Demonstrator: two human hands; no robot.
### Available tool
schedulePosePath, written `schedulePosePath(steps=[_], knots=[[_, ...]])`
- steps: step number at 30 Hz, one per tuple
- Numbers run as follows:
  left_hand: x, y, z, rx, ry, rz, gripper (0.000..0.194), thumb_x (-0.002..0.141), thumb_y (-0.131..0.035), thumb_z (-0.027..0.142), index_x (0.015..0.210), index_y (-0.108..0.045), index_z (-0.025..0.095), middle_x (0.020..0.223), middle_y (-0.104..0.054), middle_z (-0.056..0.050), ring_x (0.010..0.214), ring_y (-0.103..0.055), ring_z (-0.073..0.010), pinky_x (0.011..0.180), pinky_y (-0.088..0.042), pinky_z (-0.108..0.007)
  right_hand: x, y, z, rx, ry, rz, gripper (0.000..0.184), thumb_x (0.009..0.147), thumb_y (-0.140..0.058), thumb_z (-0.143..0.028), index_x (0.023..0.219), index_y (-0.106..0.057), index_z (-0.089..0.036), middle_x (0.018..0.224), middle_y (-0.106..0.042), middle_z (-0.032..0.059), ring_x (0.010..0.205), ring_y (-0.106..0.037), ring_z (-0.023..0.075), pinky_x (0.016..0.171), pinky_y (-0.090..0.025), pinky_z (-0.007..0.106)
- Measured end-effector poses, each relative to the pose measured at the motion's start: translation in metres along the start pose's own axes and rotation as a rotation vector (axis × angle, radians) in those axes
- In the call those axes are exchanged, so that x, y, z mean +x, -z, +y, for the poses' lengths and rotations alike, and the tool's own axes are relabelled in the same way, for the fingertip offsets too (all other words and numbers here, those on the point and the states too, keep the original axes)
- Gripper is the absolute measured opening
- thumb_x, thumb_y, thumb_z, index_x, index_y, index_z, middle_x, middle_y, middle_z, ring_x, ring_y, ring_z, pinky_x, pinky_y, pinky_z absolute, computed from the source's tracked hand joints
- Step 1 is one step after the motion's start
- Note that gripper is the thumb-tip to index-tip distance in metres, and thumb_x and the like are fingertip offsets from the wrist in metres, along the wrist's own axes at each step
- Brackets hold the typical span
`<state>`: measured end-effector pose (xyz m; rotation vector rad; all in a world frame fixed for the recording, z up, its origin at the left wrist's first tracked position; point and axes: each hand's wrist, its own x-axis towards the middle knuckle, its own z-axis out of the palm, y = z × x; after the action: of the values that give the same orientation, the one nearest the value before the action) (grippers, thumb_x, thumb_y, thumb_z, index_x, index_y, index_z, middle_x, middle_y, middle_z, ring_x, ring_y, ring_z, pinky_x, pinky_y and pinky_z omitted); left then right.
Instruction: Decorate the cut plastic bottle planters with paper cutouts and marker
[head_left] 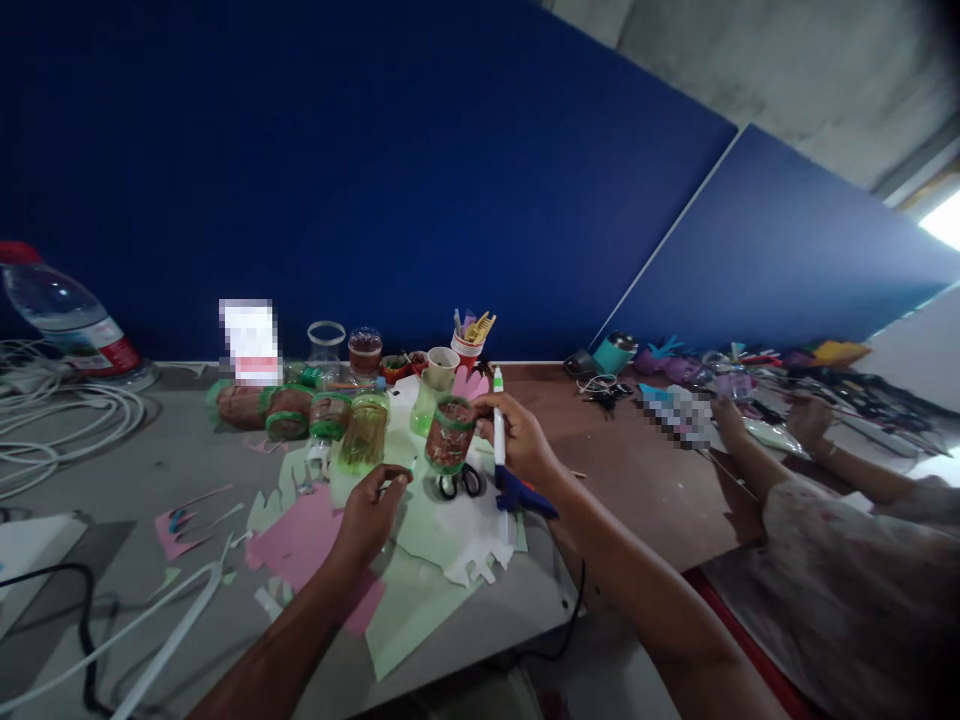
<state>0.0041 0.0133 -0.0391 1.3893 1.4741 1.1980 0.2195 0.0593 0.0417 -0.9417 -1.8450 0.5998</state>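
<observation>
My right hand (519, 440) is closed around a white marker (499, 425) with a green tip, held upright. Its fingertips also meet the rim of a small brown container (450, 437) with green bands; whether they grip it I cannot tell. My left hand (371, 510) is closed, pinching a tiny white-and-green piece (412, 467), too small to name surely. Black-handled scissors (461, 483) lie just below the container on pale cut paper (450, 530). A blue glue gun (525, 495) rests beneath my right wrist.
Brown-and-green containers (289, 413) and a green-tinted cup (367, 435) stand at left. Pink paper (300, 535) lies near my left forearm. White cables (75, 410) and a water bottle (75, 320) occupy the far left. Another person's hands (810, 420) work at right.
</observation>
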Motion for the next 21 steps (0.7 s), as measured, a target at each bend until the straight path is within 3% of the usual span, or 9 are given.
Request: schedulePosePath(steps=[14, 18, 21], knots=[[-0.013, -0.004, 0.008, 0.035, -0.107, -0.168, 0.021, 0.08, -0.044, 0.032, 0.075, -0.06, 0.019, 0.071, -0.062, -0.002, 0.067, -0.055, -0.0163, 0.063, -0.039, -0.025, 0.07, -0.015, -0.01, 0.071, 0.13, -0.027, 0.022, 0.076, -0.059, -0.019, 0.098, -0.059, -0.02, 0.087, -0.063, 0.0025, 0.076, -0.058, 0.0147, 0.072, -0.047, 0.029], [-0.015, -0.003, 0.008, 0.045, -0.16, -0.187, 0.021, 0.081, -0.045, 0.03, 0.076, -0.061, 0.019, 0.07, -0.062, -0.002, 0.067, -0.055, -0.0165, 0.063, -0.039, -0.025, 0.101, -0.023, -0.014, 0.07, 0.248, 0.037, 0.023, 0.077, -0.057, -0.018, 0.1, -0.056, -0.022, 0.09, -0.062, 0.0023, 0.079, -0.059, 0.0152, 0.074, -0.048, 0.03], [-0.015, -0.003, 0.008, 0.053, -0.164, -0.181, 0.02, 0.081, -0.045, 0.029, 0.076, -0.062, 0.019, 0.07, -0.063, -0.002, 0.067, -0.056, -0.0167, 0.063, -0.04, -0.026, 0.126, -0.028, -0.021, 0.034, 0.338, 0.166, 0.022, 0.078, -0.054, -0.016, 0.099, -0.053, -0.023, 0.091, -0.06, 0.0019, 0.083, -0.058, 0.0152, 0.077, -0.047, 0.031]])
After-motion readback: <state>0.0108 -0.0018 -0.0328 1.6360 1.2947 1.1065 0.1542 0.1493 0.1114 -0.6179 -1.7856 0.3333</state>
